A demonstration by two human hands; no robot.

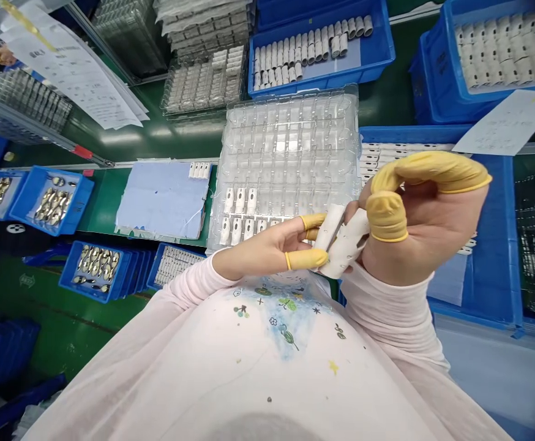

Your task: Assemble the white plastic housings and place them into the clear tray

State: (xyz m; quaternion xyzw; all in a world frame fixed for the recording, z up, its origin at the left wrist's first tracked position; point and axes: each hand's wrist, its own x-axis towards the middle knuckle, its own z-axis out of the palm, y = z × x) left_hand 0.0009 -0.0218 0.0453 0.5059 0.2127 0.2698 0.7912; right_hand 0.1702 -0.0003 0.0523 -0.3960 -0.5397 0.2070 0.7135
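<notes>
Head view gives me the printed pink top (267, 343) nearest, then my left hand (261, 248) and right hand (421, 236) raised just above it, with yellow finger cots (312, 222) on the fingertips. Between the hands sit two white perforated strips (343, 251), probably foam or card, though the view leaves me unsure. My left fingers (308, 259) are pinching them. My right fingers (433, 171) curl beside them, and I cannot tell whether they are gripping or only steadying. The strips are held just over the corner of the clear plastic blister tray (286, 141), whose lower rows carry white parts (235, 214). A slipping pinch could drop the strips onto the tray and knock those parts loose, and a loose cot could weaken my hold. Beyond the tray, blue bins of white rolls (318, 52) sit on the green surface (102, 196), with a blue sheet (161, 199) and crates of metal spoon-shaped parts (54, 205) to the left.
</notes>
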